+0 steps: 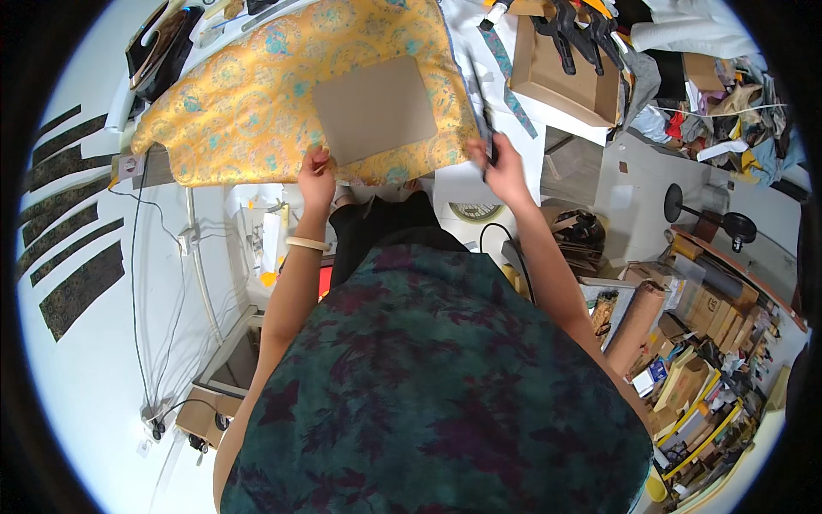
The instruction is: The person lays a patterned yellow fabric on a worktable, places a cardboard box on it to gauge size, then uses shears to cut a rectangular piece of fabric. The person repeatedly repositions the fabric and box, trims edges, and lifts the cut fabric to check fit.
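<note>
Head view: brown card (377, 110) on yellow cloth (248, 103), upper middle of frame.
Its long axis rises gently rightward; the curled left hand (317, 175), grip unclear, is nearer, at lower left; the right hand (505, 170) grips a dark tool (489, 144).

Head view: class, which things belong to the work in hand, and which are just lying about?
Apparently in use:
yellow patterned fabric
grey-brown card on it
dark tool, blurred, in right hand

Apparently lying about:
cardboard tray
black clamps
brown roll

Bright, even light, slight blur at the hands (505, 169), edges bending toward a dark rim
</note>
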`<state>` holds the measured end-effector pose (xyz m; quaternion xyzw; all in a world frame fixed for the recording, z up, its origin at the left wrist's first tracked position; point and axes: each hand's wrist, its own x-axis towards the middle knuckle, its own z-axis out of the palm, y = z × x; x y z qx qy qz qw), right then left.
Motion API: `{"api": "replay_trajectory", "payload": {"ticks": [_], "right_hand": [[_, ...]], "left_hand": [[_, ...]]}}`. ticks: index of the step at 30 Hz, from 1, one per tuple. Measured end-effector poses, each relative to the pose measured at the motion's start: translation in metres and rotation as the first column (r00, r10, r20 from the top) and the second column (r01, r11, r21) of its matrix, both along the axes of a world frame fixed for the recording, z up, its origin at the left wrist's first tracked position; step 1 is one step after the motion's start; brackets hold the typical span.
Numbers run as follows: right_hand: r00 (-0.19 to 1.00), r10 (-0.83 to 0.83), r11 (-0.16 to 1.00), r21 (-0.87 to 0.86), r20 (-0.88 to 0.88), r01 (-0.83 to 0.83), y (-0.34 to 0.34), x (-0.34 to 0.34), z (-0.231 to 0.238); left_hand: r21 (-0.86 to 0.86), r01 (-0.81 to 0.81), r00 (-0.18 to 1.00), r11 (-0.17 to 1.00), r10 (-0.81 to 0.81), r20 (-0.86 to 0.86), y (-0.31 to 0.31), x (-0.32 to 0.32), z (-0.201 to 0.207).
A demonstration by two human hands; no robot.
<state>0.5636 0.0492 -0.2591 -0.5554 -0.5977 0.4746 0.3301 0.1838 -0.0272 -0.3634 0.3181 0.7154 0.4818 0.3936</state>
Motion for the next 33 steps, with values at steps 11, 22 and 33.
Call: {"api": "replay_trajectory", "payload": {"ticks": [11,22,33], "right_hand": [[0.93,-0.06,0.988,-0.108,0.364,0.106,0.04,-0.076,-0.065],[0.974,-0.2,0.977,-0.046,0.106,0.206,0.028,-0.067,-0.107],[0.994,-0.111,0.989,-0.102,-0.019,0.108,-0.03,-0.051,-0.035]], "left_hand": [[-0.096,-0.021,0.936,0.995,0.054,0.348,-0.004,0.007,0.026],[-0.069,-0.068,0.888,0.995,0.092,0.45,-0.004,0.006,0.026],[-0.615,-0.251,0.088,0.748,0.65,0.755,-0.064,0.012,-0.047]]}}
